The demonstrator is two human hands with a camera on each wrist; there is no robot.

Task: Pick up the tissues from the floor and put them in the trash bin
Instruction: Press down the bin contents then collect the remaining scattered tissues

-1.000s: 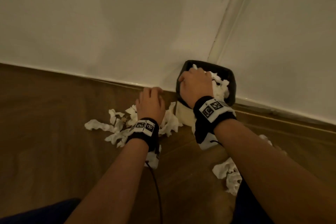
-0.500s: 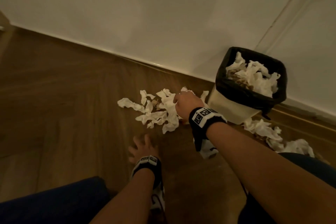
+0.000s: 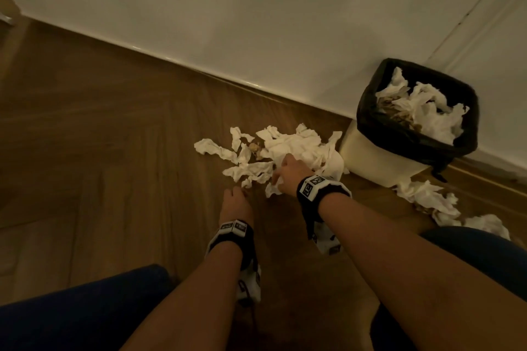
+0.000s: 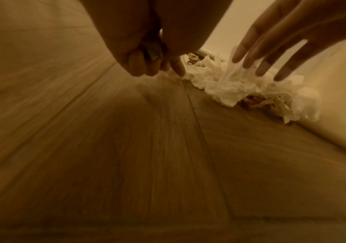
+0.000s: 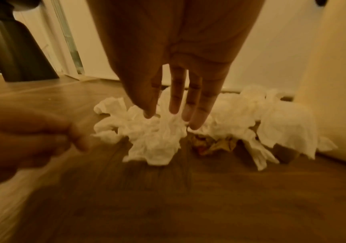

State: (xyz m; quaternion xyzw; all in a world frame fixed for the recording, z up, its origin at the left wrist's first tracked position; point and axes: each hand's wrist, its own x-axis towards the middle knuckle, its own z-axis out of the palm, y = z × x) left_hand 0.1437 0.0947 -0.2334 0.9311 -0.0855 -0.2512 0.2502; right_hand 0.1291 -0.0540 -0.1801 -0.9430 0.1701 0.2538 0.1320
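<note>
Tissues [image 3: 288,148]: crumpled white heap on the wood floor [image 3: 114,151], strung out roughly along the wall, its right end against the trash bin [image 3: 370,157]. Right hand [image 3: 288,174]: over the heap's near edge, fingers [image 5: 176,98] straight, tips touching paper, nothing grasped. Left hand [image 3: 236,202]: just short of the heap, fingers loosely curled; cannot tell if it holds anything. Second tissue cluster [image 3: 427,199]: right of the bin. Open floor lies leftward; the bin, already part full, is close right.

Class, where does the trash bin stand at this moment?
In the head view the trash bin stands at the right, against the white wall, with tissues on the floor to its left and more in front of it.
</note>
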